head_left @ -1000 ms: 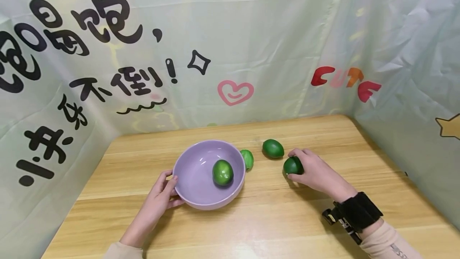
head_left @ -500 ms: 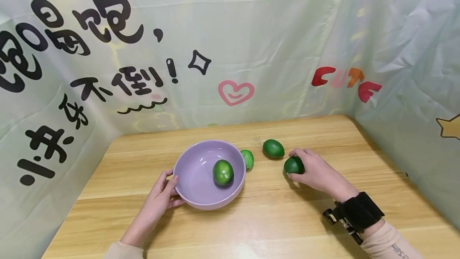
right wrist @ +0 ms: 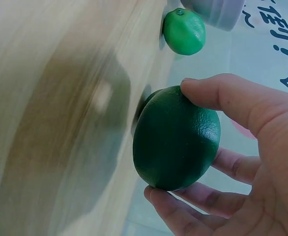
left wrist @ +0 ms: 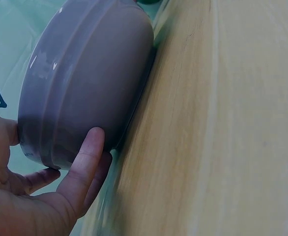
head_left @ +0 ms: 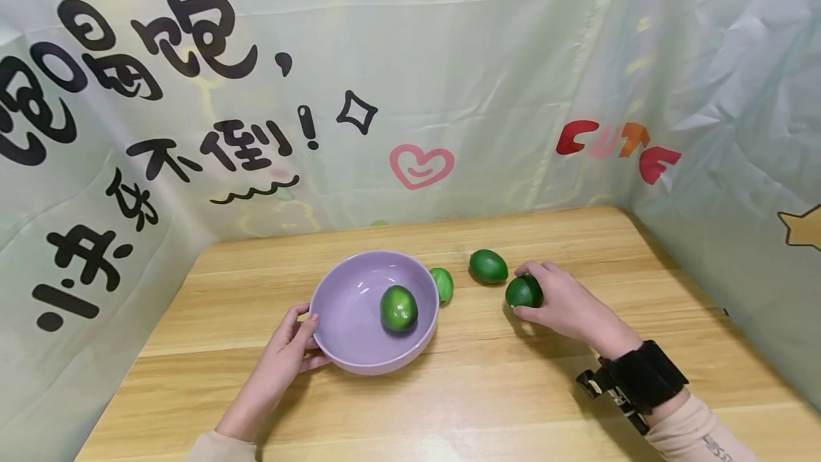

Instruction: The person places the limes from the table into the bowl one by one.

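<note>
A lilac bowl (head_left: 346,319) stands on the wooden table with a glossy green lime (head_left: 398,309) inside. My left hand (head_left: 291,343) holds the bowl at its left side, thumb at the rim and fingers along the outer wall, as the left wrist view of the bowl wall (left wrist: 100,73) also shows. To the right, my right hand (head_left: 567,305) grips a dark green lime (right wrist: 176,140) between thumb and fingertips, low over the table. Just behind it lies another dark lime (head_left: 488,266). A lighter green lime (head_left: 442,285) sits against the bowl's right side, partly hidden by it.
Pale printed cloth (head_left: 500,91) hangs behind the table (head_left: 449,405) and along both its sides. A black strap with a small camera (head_left: 641,376) is worn on the right wrist.
Almost nothing differs; the right hand and the lime it grips keep nearly the same place, and the bowl stays put under the left hand.
</note>
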